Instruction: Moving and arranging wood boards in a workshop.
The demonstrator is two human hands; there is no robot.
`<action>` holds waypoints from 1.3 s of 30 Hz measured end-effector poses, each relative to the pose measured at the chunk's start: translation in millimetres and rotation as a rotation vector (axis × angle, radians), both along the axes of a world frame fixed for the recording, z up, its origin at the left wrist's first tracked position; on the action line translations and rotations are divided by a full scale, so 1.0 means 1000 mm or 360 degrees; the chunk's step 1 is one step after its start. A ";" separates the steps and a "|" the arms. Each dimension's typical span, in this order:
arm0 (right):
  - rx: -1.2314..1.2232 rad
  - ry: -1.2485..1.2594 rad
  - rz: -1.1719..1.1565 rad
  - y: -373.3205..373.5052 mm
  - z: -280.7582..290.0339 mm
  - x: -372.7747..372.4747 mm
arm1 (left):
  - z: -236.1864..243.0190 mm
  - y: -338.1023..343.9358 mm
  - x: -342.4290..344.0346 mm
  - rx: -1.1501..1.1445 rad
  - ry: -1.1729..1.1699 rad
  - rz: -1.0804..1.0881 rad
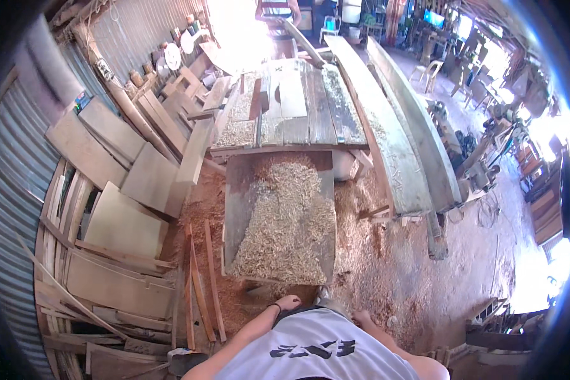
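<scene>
My left hand (289, 303), with a dark band at the wrist, hangs low in front of my body, just short of the near edge of a wide tray-like board (237, 190). A thick heap of pale wood shavings (285, 221) covers most of that board. The back of this hand shows, its fingers turned under and mostly hidden. My right hand (363, 317) hangs at my other side over the shaving-strewn floor. It is small in view and its fingers cannot be made out. Neither hand visibly touches the board.
Beyond the board stands a plank workbench (316, 114) littered with shavings. Two long, thick planks (386, 139) lie on supports to the right. Wooden panels (123, 221) lean along the corrugated wall at left. Narrow reddish strips (199, 285) lie near my feet. Another person (278, 9) stands at the far end.
</scene>
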State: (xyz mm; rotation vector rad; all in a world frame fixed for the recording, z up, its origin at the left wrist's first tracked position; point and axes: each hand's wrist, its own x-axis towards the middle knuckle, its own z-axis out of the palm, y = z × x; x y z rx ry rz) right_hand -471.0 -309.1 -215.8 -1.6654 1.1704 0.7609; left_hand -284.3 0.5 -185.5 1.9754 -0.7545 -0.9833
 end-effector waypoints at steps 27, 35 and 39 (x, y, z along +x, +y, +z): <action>-0.0606 -0.0441 0.0853 0.132 0.028 0.077 | 0.175 0.235 -0.201 0.0428 0.0845 0.1457; -0.0507 -0.0212 0.1364 0.148 0.018 0.095 | 0.280 0.228 -0.237 0.0388 0.0719 0.1712; -0.0522 -0.0227 0.1295 0.146 0.021 0.083 | 0.296 0.226 -0.236 0.0422 0.0676 0.1712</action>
